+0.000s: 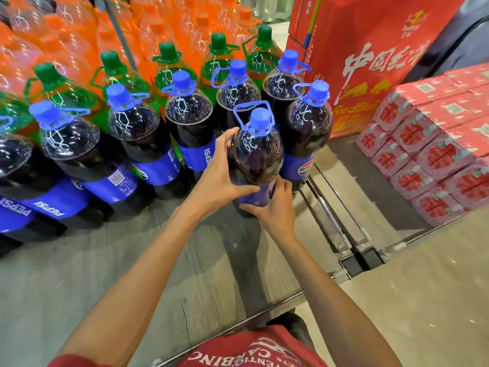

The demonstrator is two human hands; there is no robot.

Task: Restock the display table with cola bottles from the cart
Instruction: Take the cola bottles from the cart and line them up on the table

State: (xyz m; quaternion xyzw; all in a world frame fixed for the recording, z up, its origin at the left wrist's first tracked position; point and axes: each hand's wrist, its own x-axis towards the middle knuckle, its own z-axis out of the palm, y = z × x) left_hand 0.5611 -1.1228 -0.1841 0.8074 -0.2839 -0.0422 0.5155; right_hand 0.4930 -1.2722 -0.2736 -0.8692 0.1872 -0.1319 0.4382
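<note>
A large cola bottle [256, 151] with a blue cap, carry loop and blue label stands upright at the front of the grey display table [111, 263]. My left hand [221, 173] wraps its left side, fingers over the shoulder and thumb across the label. My right hand [274, 203] grips the lower label from the front right. Several more blue-capped cola bottles [137, 136] stand in rows to the left and behind it.
Green-capped bottles [169, 67] and orange soda bottles [66, 35] fill the back of the table. A tall red carton [370, 54] stands at the right rear. Stacked red-and-white packs [434, 157] sit at the right. Metal rails [336, 207] run beside the table's right edge.
</note>
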